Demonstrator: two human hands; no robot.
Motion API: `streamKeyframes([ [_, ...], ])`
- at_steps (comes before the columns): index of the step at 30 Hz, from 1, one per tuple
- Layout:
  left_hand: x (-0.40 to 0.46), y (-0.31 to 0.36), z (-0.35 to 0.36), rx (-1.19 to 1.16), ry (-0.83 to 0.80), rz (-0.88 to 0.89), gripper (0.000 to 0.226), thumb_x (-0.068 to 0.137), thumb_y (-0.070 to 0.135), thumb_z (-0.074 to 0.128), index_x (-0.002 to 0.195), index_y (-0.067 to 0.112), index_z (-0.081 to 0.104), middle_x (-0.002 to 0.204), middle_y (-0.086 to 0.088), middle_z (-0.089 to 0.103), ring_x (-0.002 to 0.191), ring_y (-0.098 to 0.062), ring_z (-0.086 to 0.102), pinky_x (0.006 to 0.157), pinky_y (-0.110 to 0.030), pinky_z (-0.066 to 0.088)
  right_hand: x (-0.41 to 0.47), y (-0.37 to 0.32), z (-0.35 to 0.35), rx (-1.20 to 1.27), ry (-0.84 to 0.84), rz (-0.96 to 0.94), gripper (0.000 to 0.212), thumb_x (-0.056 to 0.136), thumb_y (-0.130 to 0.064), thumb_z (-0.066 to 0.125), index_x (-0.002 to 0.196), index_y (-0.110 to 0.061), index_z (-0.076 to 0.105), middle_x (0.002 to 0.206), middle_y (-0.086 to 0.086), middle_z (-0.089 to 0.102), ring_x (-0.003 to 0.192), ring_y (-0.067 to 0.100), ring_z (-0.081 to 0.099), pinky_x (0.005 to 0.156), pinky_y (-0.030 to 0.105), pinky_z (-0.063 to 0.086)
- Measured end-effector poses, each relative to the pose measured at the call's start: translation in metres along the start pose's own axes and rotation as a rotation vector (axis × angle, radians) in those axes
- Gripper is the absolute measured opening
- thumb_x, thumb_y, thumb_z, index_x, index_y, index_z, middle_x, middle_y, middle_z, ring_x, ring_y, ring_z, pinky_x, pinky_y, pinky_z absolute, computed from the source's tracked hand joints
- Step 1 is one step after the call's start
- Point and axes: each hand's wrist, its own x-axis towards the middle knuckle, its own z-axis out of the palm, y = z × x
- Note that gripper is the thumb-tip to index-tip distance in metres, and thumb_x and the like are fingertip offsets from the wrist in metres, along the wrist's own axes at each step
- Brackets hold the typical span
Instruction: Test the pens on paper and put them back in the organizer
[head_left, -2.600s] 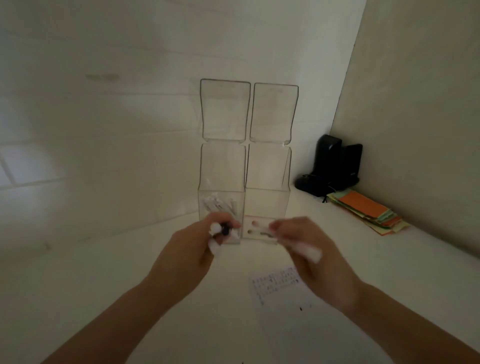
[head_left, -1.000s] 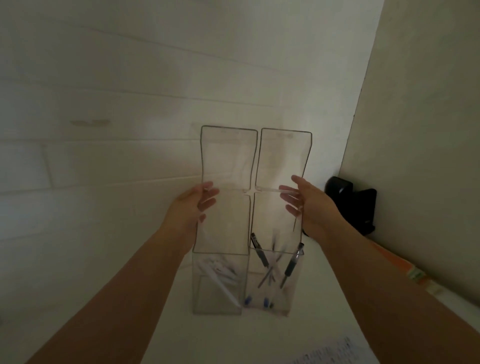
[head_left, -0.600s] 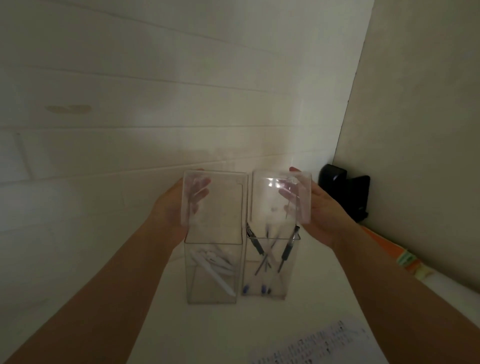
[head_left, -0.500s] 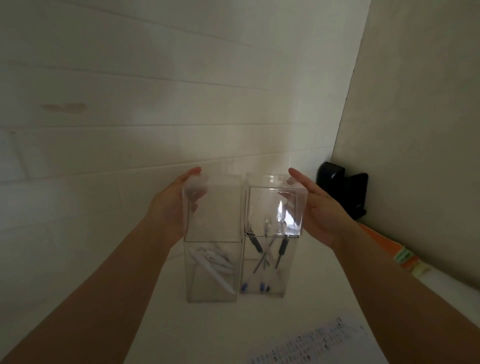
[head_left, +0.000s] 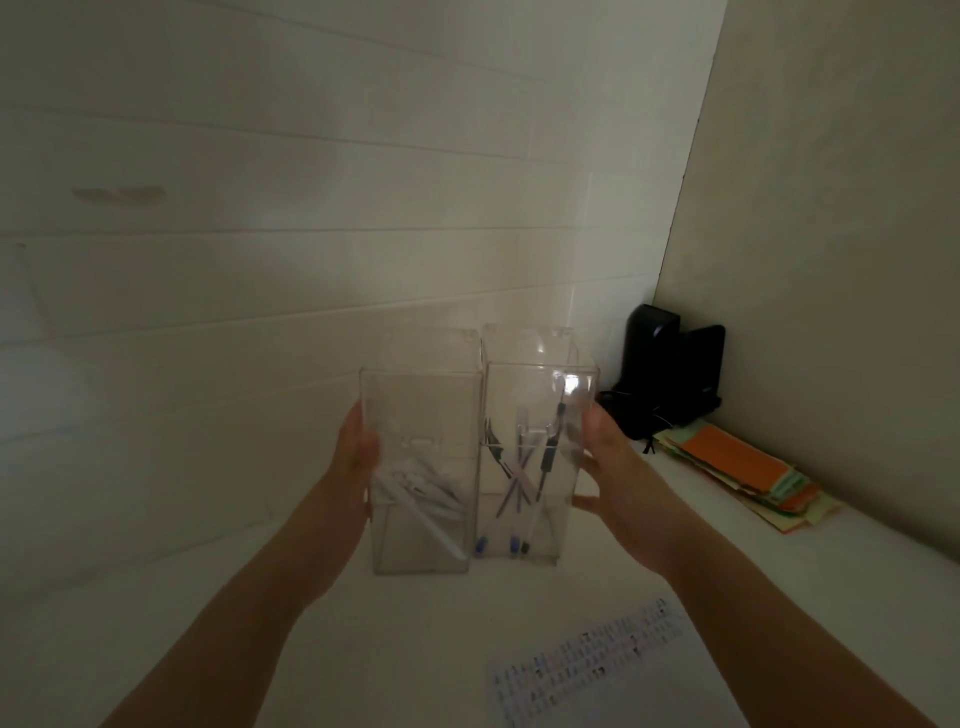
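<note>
Organizer (head_left: 519, 525) upright; pens (head_left: 524, 467) lean tips-down; left hand (head_left: 356, 457), right hand (head_left: 613, 467) flat against sides.

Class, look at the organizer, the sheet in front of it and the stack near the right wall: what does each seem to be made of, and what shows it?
Organizer: probably clear, glossy hard plastic (acrylic); pens show through its walls and the lids reflect light.
Sheet: thin white matte paper, lying flat, covered in small pen marks.
Stack: likely coloured paper or card, matte, with thin layered edges.

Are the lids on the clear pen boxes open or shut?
Shut. Both flat lids of the clear plastic organizer lie across its top, over the pens inside.
</note>
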Motion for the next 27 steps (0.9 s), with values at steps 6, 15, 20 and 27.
streamKeyframes([
  [6,-0.037,-0.031,0.012,0.28,0.132,0.055,0.074,0.076,0.039,0.056,0.139,0.041,0.018,0.143,0.018,0.033,0.131,0.0,0.031,0.104,-0.021,0.023,-0.004,0.016,0.014,0.006,0.055,-0.033,0.032,0.091,-0.048,0.04,0.123,-0.053,0.036,0.115,-0.035,0.044,0.111,-0.004,0.042,0.092,0.036,0.041],
  [15,-0.038,-0.042,-0.01,0.382,0.354,0.131,0.067,0.08,0.014,0.064,0.136,0.032,0.032,0.134,0.003,0.049,0.118,-0.017,0.051,0.085,-0.025,0.043,0.021,0.023,0.038,0.024,0.018,-0.069,0.049,0.084,-0.052,0.04,0.131,-0.041,0.039,0.137,-0.011,0.045,0.127,0.01,0.041,0.088,0.031,0.043],
  [20,-0.031,-0.038,-0.028,0.436,0.418,0.14,0.064,0.079,0.012,0.068,0.131,0.03,0.035,0.133,0.004,0.05,0.113,-0.019,0.054,0.081,-0.022,0.043,0.043,0.03,0.059,0.023,0.024,-0.044,0.04,0.093,-0.045,0.04,0.132,-0.034,0.038,0.138,-0.009,0.043,0.128,0.011,0.039,0.102,0.036,0.036],
  [27,-0.021,-0.035,-0.039,0.457,0.451,0.136,0.062,0.071,0.029,0.07,0.114,0.052,0.033,0.126,0.011,0.051,0.107,-0.013,0.057,0.086,-0.027,0.045,0.071,0.036,0.081,-0.047,0.041,-0.071,0.047,0.095,-0.043,0.032,0.14,-0.031,0.026,0.144,-0.008,0.034,0.133,0.012,0.032,0.114,0.044,0.025],
])
